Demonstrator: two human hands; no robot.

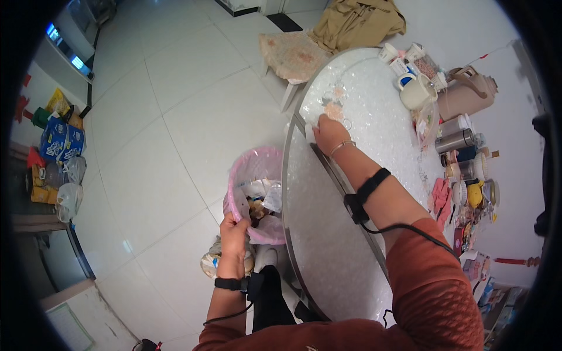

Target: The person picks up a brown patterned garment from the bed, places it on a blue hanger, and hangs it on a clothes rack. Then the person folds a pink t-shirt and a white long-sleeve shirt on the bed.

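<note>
Nearest: left hand (233, 233) at the rim of the pink-lined wastebasket (232, 202), fingers closed in a pinch on its near edge. The wastebasket stands against the curved edge of the surface (380, 120), its mouth open upward, with wrappers and scraps inside (contents partly too blurred to name). A tied-looking clear bag (209, 264) lies on the floor just beside it.

Right hand (332, 134): fingers curled, nearly closed, over a white wipe (309, 133), cloth or tissue, cannot tell which. The wipe is on the surface, close to the metal strip (335, 171) and near the rim above the wastebasket.

Step in hand, judged: wiping debris toward the edge, wastebasket held ready to catch it. Next move likely calls for a low sweep over the edge, the mouth kept tight beneath; the strip could trap crumbs.

Farther: cream mug (417, 92) and pink thermos jug (468, 96) by the wall; stool (293, 55) beyond, with a tan jacket (357, 24).
</note>
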